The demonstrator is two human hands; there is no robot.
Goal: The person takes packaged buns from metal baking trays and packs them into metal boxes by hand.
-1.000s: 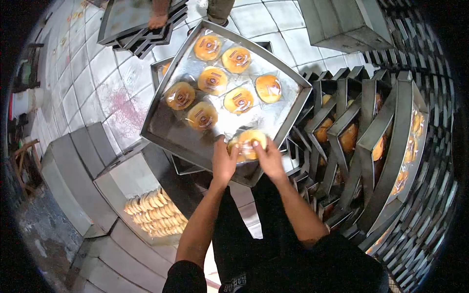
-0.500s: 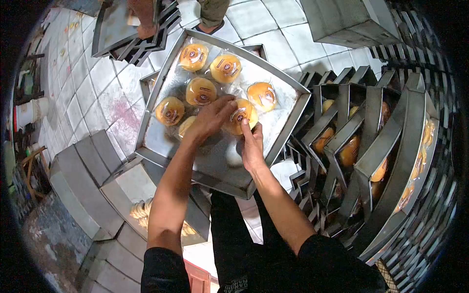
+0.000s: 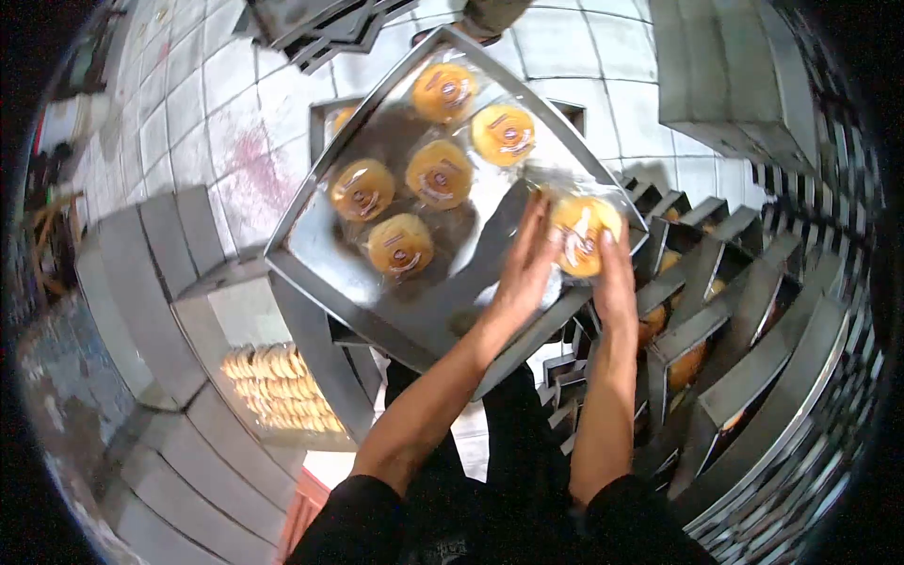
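A square metal tray point(image 3: 325, 294) holds several round golden buns in clear printed wrappers, one of them a wrapped bun point(image 3: 440, 174) near the middle. At the tray's right corner, my left hand point(image 3: 529, 259) and my right hand point(image 3: 614, 273) press from both sides on wrapped buns point(image 3: 582, 235). These seem to be more than one, close together, with their wrappers overlapping. My right thumb lies on top of the bun. The fingertips of my left hand are partly hidden by the wrapper.
Stacked metal trays with buns point(image 3: 687, 363) rise at the right. A tray of pale rolls in rows point(image 3: 282, 386) is at the lower left. A grey metal box point(image 3: 725, 80) stands upper right. Another person's foot point(image 3: 461, 36) is on the tiled floor beyond the tray.
Both hands have moved right, from the tray's near corner through its middle to the right corner. Fewer buns lie apart in the tray's right part. The other person's hand has left view.
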